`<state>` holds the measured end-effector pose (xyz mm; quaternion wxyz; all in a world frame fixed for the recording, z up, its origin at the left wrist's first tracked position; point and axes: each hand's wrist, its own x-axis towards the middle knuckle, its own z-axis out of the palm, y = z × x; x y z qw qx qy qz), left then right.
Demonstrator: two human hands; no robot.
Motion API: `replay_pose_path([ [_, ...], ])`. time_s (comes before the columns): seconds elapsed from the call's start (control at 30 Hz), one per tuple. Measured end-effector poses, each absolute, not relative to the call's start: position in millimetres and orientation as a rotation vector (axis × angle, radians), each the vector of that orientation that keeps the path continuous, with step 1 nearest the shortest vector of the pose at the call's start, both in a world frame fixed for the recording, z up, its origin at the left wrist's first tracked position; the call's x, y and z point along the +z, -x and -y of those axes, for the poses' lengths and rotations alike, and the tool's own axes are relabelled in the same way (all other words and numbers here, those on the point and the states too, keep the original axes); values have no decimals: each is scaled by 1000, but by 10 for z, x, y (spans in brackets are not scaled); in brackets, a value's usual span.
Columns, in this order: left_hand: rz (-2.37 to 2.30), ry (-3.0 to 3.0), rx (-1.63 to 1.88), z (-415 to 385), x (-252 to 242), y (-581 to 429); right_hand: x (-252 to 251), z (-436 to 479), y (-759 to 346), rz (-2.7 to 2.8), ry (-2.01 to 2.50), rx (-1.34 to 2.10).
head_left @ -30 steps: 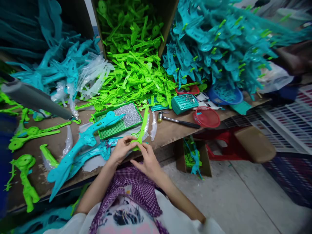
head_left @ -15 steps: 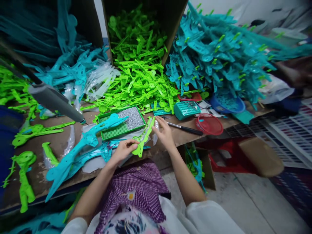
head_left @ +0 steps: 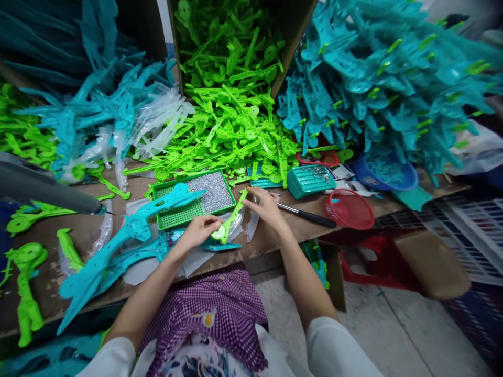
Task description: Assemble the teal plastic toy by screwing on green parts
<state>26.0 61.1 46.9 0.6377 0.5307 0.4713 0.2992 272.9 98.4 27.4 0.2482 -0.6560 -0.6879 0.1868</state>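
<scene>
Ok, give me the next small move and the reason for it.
I'd probably line the green part up with the clear piece: the left hand is at the part's round end, the right hand is by its narrow tip, and the clear piece shows along one edge.

No readable text or labels.

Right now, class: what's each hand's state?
Left hand: closed on the lime-green plastic part, near end.
Right hand: at its far end; grip unclear.
</scene>
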Motion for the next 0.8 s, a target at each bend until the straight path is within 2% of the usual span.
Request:
replay_pose_path([
  [0.27,-1138,-1229,597,-655,353,-303,202,-1044,-2813,1978,1826,548],
  [0.57,-1302,-1646,563,-573,461,-304,279,-1063,-2793,2100,1802,431],
  [0.8,-1266,-1834,575,-449,490,-316,264,-1070,-2789,2078,1795,481],
])
